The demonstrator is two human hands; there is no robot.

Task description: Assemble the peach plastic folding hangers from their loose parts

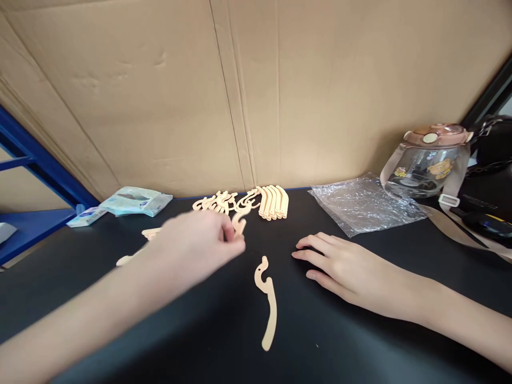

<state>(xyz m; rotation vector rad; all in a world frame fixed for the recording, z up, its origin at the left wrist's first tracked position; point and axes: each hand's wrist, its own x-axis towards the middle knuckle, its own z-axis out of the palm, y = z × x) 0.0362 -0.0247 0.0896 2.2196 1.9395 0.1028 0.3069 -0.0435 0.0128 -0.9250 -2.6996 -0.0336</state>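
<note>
My left hand reaches across from the left, thumb and fingers pinched on a pale wooden hook piece, partly hidden by the fingers. On the black table in front of me lies another hook piece, with a curved arm and a small hole near its hook. My right hand rests palm down to the right of it, fingers apart and holding nothing. Behind the left hand are a loose heap of hook pieces and a neat row of curved wooden arms. More wooden parts show partly behind my left forearm.
A cardboard wall stands along the table's back. At the right are a clear plastic bag, a strapped drink bottle and a black bag. Light blue packets lie at the back left, near a blue frame.
</note>
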